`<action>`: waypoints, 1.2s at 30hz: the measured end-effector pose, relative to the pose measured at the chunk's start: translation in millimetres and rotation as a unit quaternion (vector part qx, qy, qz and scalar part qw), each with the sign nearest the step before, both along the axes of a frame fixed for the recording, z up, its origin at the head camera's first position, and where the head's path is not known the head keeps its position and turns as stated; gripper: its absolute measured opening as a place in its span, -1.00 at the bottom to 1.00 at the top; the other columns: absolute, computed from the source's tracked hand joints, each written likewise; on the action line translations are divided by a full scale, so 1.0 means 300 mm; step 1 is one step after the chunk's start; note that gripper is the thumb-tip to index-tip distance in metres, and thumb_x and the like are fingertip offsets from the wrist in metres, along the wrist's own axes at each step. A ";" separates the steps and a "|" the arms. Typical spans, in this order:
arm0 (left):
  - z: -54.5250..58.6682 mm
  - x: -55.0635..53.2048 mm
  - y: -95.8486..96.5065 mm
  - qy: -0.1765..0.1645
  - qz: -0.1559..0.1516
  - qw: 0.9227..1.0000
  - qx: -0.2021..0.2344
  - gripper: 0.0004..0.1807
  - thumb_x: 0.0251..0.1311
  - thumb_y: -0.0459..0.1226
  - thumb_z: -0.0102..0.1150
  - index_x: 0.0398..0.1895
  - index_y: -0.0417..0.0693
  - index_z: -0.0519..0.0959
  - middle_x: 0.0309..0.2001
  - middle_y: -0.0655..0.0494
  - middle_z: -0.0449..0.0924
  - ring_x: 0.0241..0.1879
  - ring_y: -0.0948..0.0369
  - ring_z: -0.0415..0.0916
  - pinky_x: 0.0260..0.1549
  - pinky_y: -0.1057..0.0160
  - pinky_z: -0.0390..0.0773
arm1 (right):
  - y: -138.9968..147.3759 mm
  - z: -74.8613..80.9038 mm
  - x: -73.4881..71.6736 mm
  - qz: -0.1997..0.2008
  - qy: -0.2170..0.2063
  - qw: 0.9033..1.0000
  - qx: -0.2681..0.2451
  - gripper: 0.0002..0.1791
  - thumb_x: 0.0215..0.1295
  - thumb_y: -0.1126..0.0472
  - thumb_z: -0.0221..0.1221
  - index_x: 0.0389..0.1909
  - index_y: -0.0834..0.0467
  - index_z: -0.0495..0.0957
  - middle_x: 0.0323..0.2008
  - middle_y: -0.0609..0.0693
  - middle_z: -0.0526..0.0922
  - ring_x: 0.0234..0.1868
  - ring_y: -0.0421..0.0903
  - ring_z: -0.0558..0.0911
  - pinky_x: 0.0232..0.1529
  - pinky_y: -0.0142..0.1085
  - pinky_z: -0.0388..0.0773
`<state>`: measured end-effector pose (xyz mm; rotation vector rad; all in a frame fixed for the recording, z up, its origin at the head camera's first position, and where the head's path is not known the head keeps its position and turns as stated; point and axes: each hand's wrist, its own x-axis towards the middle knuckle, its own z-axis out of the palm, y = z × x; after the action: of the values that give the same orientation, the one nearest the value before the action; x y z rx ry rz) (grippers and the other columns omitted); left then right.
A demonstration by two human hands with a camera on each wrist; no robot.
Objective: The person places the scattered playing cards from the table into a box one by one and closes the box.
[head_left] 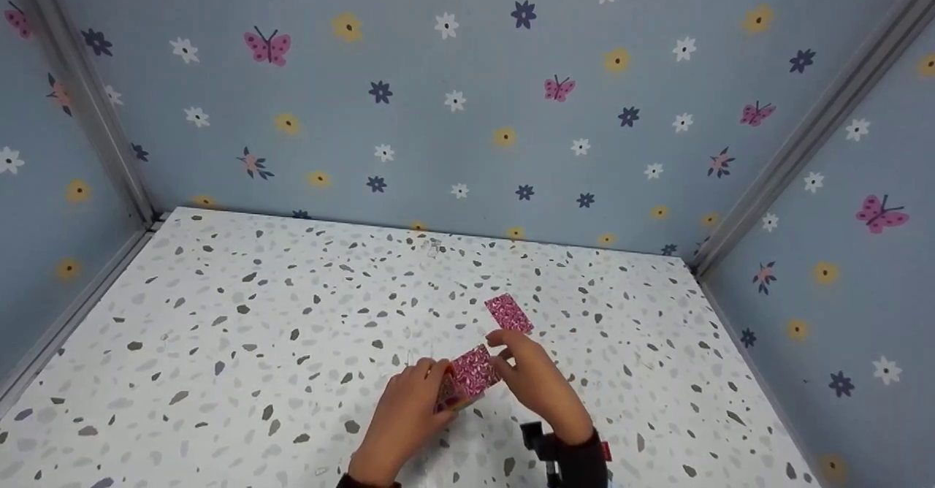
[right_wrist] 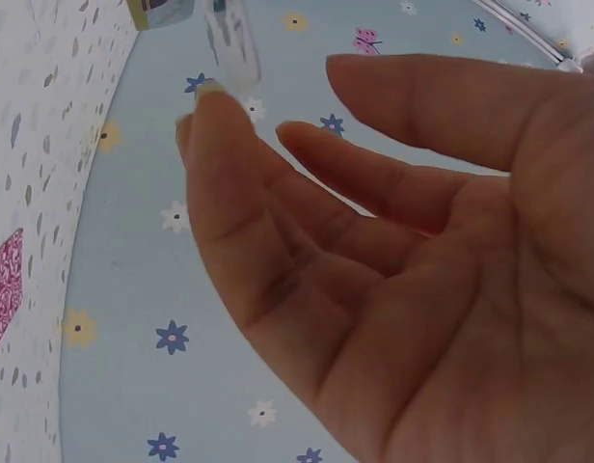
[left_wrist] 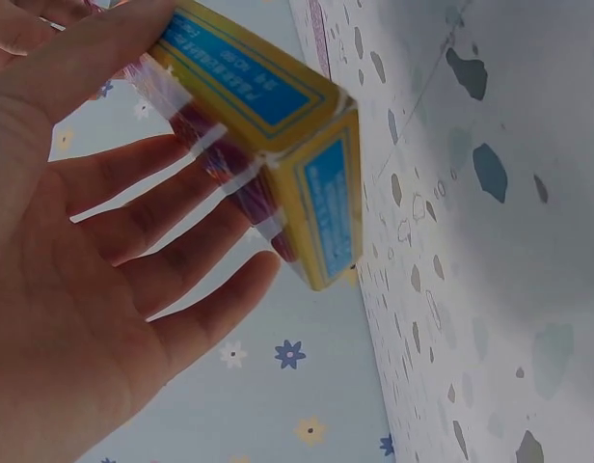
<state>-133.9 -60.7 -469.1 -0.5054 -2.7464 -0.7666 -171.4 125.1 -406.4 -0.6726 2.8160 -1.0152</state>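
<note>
My left hand (head_left: 409,404) grips a small card box (left_wrist: 254,82) between thumb and fingers, tilted over the table. Yellow edges with blue panels show in the left wrist view, along with a darker red-purple side. In the head view a pink-and-white patterned face (head_left: 475,371) of it points up. Beside its right edge is my right hand (head_left: 537,378), fingers loosely bent and thumb apart, with nothing between them. A blurred clear strip (right_wrist: 234,43) shows just beyond those fingertips. A pink-patterned card (head_left: 509,314) lies flat on the table past the right hand.
The white speckled table (head_left: 292,313) runs back to a blue wall (head_left: 438,108) with flowers and butterflies. Side walls with grey metal corner posts (head_left: 796,123) stand left and right. A black wrist mount (head_left: 540,440) sits by the right sleeve.
</note>
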 end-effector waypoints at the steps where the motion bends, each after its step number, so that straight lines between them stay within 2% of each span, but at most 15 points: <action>1: 0.001 0.000 0.000 0.000 0.000 1.000 -0.001 -0.30 -0.19 -0.11 0.44 0.06 -0.21 0.45 -0.14 -0.02 0.51 -0.21 0.07 0.50 -0.22 0.04 0.50 | -0.002 0.001 0.000 0.004 0.003 1.000 0.006 -0.72 0.29 0.37 0.05 0.01 0.31 0.46 -0.06 0.18 0.58 -0.14 0.04 0.60 -0.18 -0.20 0.55; 4: 0.004 0.001 0.000 -0.002 -0.003 1.000 -0.006 -0.31 -0.19 -0.11 0.45 0.06 -0.20 0.45 -0.14 -0.02 0.51 -0.21 0.07 0.50 -0.23 0.05 0.50 | -0.012 0.001 0.000 0.026 0.001 1.000 0.018 -0.78 0.30 0.38 0.04 -0.08 0.29 0.52 -0.10 0.16 0.62 -0.16 0.02 0.62 -0.14 -0.16 0.56; 10: 0.006 0.002 -0.004 -0.013 -0.002 1.000 -0.003 -0.34 -0.17 -0.12 0.45 0.04 -0.17 0.44 -0.12 -0.02 0.50 -0.16 0.06 0.51 -0.20 0.02 0.49 | -0.042 -0.002 0.003 0.059 -0.017 0.998 0.027 -0.81 0.31 0.37 0.03 -0.13 0.25 0.55 -0.16 0.11 0.66 -0.18 -0.05 0.60 -0.20 -0.27 0.53; 14: 0.004 0.000 -0.004 -0.019 0.000 1.000 0.003 -0.34 -0.16 -0.12 0.44 0.05 -0.16 0.44 -0.12 -0.01 0.50 -0.16 0.07 0.50 -0.19 0.02 0.48 | -0.036 -0.007 -0.002 0.057 -0.017 0.998 0.025 -0.82 0.32 0.35 0.02 -0.13 0.24 0.55 -0.16 0.10 0.66 -0.18 -0.04 0.60 -0.20 -0.27 0.52; 18: 0.002 -0.002 -0.006 -0.024 0.000 1.000 0.007 -0.34 -0.14 -0.09 0.42 0.06 -0.15 0.44 -0.12 0.00 0.50 -0.18 0.09 0.49 -0.22 0.04 0.47 | 0.002 -0.032 -0.029 0.036 -0.013 0.999 0.010 -0.81 0.34 0.32 0.02 -0.12 0.22 0.54 -0.14 0.13 0.65 -0.17 0.00 0.61 -0.20 -0.22 0.53; 23: 0.004 -0.001 -0.012 -0.018 -0.003 1.000 0.008 -0.32 -0.15 -0.07 0.41 0.07 -0.16 0.45 -0.14 0.02 0.50 -0.22 0.12 0.47 -0.23 0.08 0.47 | 0.046 -0.106 -0.117 -0.016 -0.013 1.000 -0.020 -0.82 0.31 0.32 0.04 -0.15 0.26 0.54 -0.11 0.20 0.59 -0.09 0.12 0.57 -0.10 -0.08 0.53; 25: 0.006 0.001 -0.012 -0.014 -0.005 1.000 0.007 -0.32 -0.15 -0.07 0.41 0.07 -0.17 0.45 -0.14 0.01 0.50 -0.23 0.12 0.47 -0.24 0.09 0.47 | 0.054 -0.136 -0.172 -0.043 -0.010 0.998 -0.034 -0.79 0.27 0.35 0.03 -0.14 0.36 0.54 -0.10 0.28 0.55 -0.07 0.19 0.54 -0.06 0.00 0.51; 28: 0.007 0.003 -0.014 -0.015 -0.005 1.000 0.008 -0.33 -0.15 -0.09 0.42 0.07 -0.17 0.44 -0.14 0.01 0.50 -0.24 0.11 0.47 -0.24 0.08 0.47 | 0.057 -0.175 -0.265 -0.106 -0.014 0.994 -0.035 -0.72 0.19 0.40 0.04 -0.11 0.47 0.50 -0.08 0.38 0.49 -0.02 0.25 0.48 0.02 0.05 0.45; 30: 0.007 0.003 -0.016 -0.020 -0.005 1.000 0.009 -0.33 -0.14 -0.09 0.42 0.07 -0.16 0.44 -0.15 0.01 0.49 -0.24 0.11 0.47 -0.25 0.07 0.47 | 0.057 -0.195 -0.320 -0.157 -0.032 0.987 -0.008 -0.66 0.16 0.40 0.04 -0.06 0.50 0.47 -0.05 0.41 0.47 0.02 0.26 0.46 0.06 0.02 0.44; 32: 0.005 0.001 -0.016 -0.027 -0.004 1.000 0.011 -0.33 -0.14 -0.10 0.42 0.08 -0.16 0.45 -0.14 0.01 0.50 -0.23 0.10 0.48 -0.24 0.06 0.48 | 0.056 -0.215 -0.360 -0.202 -0.060 0.977 0.044 -0.62 0.17 0.35 0.07 0.00 0.46 0.45 -0.01 0.39 0.45 0.06 0.25 0.44 0.10 0.00 0.41; 36: 0.009 -0.005 -0.014 -0.037 -0.006 0.999 0.012 -0.33 -0.13 -0.09 0.41 0.09 -0.16 0.44 -0.12 0.01 0.50 -0.20 0.09 0.49 -0.22 0.04 0.48 | 0.054 -0.241 -0.402 -0.248 -0.092 0.955 0.132 -0.57 0.20 0.27 0.10 0.05 0.42 0.41 0.02 0.39 0.42 0.09 0.28 0.41 0.13 0.03 0.38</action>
<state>-135.4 -65.0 -466.5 -0.4983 -2.8015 -0.8369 -292.1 141.3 -478.6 0.1610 2.9264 -0.6759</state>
